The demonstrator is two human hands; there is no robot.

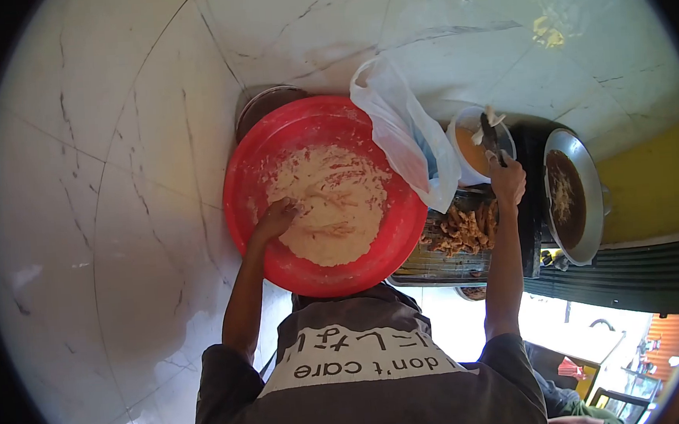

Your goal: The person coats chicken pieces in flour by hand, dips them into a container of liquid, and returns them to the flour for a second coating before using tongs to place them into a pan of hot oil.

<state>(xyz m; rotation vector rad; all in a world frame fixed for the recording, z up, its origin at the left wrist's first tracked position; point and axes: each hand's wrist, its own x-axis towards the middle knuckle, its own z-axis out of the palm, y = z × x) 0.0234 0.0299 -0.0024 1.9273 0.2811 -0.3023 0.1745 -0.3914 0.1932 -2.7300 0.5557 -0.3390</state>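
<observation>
My left hand [278,219] is at the left part of a red basin [246,183], its fingers closed at the edge of the pale flour [342,247]; whatever they pinch is too small to name. Floured pieces [329,230] lie in the flour just right of it. In my right hand [508,180] are dark tongs [489,134], held over a white tub [469,174] of orange-brown liquid. A pale piece [495,117] shows at the tongs' tip.
A plastic bag [400,127] hangs over the basin's right rim. Browned fried pieces [465,231] lie on a rack. At the right, a metal pan [587,232] holds dark oil with pieces frying. Another person's arm [574,423] shows at the lower right.
</observation>
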